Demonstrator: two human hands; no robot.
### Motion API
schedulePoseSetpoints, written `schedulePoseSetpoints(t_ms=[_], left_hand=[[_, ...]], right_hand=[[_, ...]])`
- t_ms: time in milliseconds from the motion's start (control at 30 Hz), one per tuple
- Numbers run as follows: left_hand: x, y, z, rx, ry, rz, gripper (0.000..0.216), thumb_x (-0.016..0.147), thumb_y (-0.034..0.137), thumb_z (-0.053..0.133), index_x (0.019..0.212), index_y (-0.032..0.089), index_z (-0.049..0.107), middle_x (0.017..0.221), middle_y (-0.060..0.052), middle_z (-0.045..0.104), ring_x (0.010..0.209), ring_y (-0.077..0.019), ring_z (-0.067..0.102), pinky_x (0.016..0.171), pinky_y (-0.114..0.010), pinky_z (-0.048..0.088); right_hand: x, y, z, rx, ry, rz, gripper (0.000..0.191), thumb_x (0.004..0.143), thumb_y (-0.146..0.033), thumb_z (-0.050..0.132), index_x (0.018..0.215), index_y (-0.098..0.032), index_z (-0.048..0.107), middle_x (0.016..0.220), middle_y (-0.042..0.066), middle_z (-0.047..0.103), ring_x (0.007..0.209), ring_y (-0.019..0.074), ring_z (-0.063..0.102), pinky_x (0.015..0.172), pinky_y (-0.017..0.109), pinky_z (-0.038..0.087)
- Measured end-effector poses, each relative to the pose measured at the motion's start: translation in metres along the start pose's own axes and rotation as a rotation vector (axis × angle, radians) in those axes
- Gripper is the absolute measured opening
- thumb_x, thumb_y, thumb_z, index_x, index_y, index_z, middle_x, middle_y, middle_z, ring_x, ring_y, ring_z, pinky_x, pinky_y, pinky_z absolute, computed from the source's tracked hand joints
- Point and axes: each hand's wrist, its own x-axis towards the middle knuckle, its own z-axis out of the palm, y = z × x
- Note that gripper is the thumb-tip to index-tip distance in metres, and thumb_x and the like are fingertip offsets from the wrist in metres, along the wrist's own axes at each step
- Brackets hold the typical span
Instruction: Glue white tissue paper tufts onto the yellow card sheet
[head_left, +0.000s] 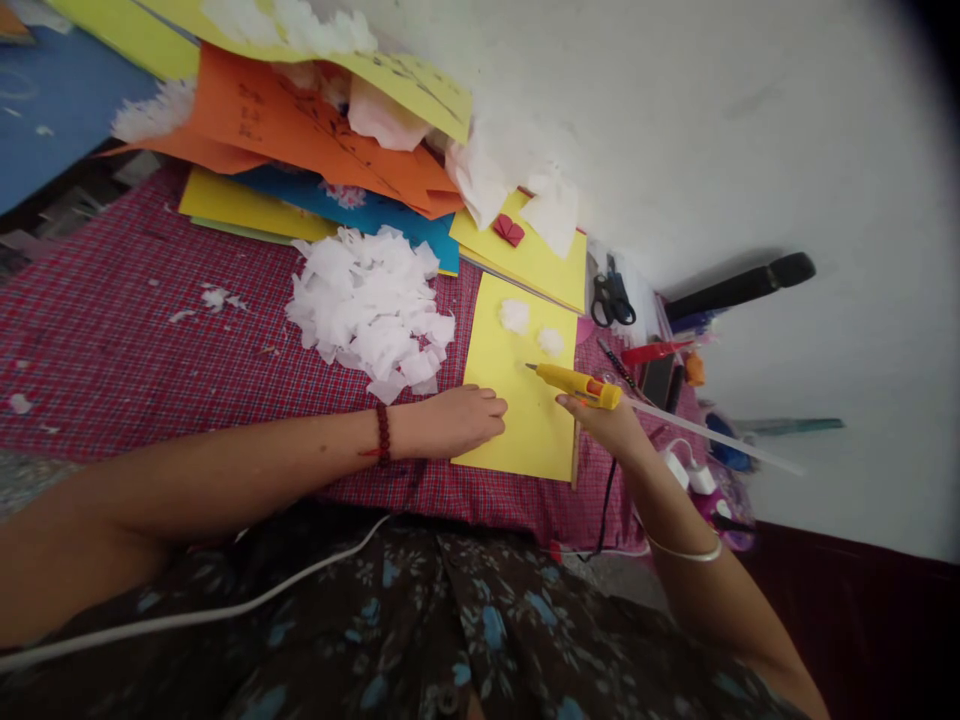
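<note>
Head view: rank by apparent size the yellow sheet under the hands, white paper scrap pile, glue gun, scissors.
1. Yellow sheet and white paper scrap pile: look about alike, not ranked.
2. Glue gun, held in the right hand.
3. Scissors, smallest, though farther from the camera.

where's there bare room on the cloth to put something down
Bare red checked cloth lies left of the pile of white paper scraps, above the left hand. It is crowded right of the yellow paper sheet, around the black scissors, and under the orange paper stack.
</note>
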Motion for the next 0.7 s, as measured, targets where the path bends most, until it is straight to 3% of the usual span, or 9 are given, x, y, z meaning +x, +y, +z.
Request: schedulePoseSetpoints(t_ms=[300, 467, 567, 633, 700], left_hand=[[0.000, 0.000, 0.000, 0.014, -0.036, -0.008, 0.012, 0.093, 0.016, 0.056, 0.082, 0.015, 0.061, 0.092, -0.007, 0.062, 0.083, -0.0200, 0.051, 0.074, -0.035, 0.038], [0.001, 0.001, -0.001, 0.024, -0.053, -0.014, 0.013, 0.094, 0.015, 0.055, 0.082, 0.015, 0.061, 0.092, -0.007, 0.062, 0.083, -0.0201, 0.051, 0.075, -0.034, 0.038], [0.001, 0.000, -0.002, 0.018, -0.054, -0.010, 0.014, 0.094, 0.016, 0.055, 0.082, 0.015, 0.062, 0.092, -0.008, 0.062, 0.084, -0.0200, 0.052, 0.075, -0.034, 0.039], [0.001, -0.001, -0.002, 0.008, -0.062, -0.005, 0.014, 0.094, 0.017, 0.054, 0.083, 0.015, 0.062, 0.092, -0.008, 0.062, 0.084, -0.0199, 0.052, 0.075, -0.034, 0.038], [0.002, -0.002, -0.002, -0.018, -0.066, -0.013, 0.017, 0.095, 0.017, 0.052, 0.082, 0.014, 0.062, 0.091, -0.008, 0.062, 0.084, -0.0196, 0.053, 0.075, -0.033, 0.039]], right_hand=[[-0.007, 0.014, 0.006, 0.040, -0.058, 0.050, 0.043, 0.073, -0.049, 0.070, 0.100, -0.016, 0.074, 0.088, 0.009, 0.077, 0.074, 0.0230, 0.070, 0.063, 0.033, 0.055], [-0.002, 0.007, 0.001, -0.022, -0.128, 0.023, 0.035, 0.074, -0.047, 0.068, 0.093, -0.018, 0.074, 0.083, 0.007, 0.076, 0.070, 0.0210, 0.068, 0.059, 0.031, 0.053], [0.013, -0.009, -0.017, -0.248, -0.222, -0.004, 0.023, 0.073, -0.043, 0.070, 0.080, -0.020, 0.073, 0.072, 0.005, 0.073, 0.063, 0.0193, 0.064, 0.057, 0.031, 0.051], [0.033, -0.024, -0.029, -0.310, -0.364, -0.059, 0.014, 0.072, -0.033, 0.073, 0.079, -0.022, 0.074, 0.074, 0.003, 0.073, 0.066, 0.0178, 0.065, 0.062, 0.029, 0.051], [0.061, -0.040, -0.036, -0.329, -0.428, -0.101, 0.012, 0.061, -0.022, 0.081, 0.071, -0.019, 0.074, 0.068, 0.002, 0.071, 0.068, 0.0160, 0.064, 0.068, 0.028, 0.051]])
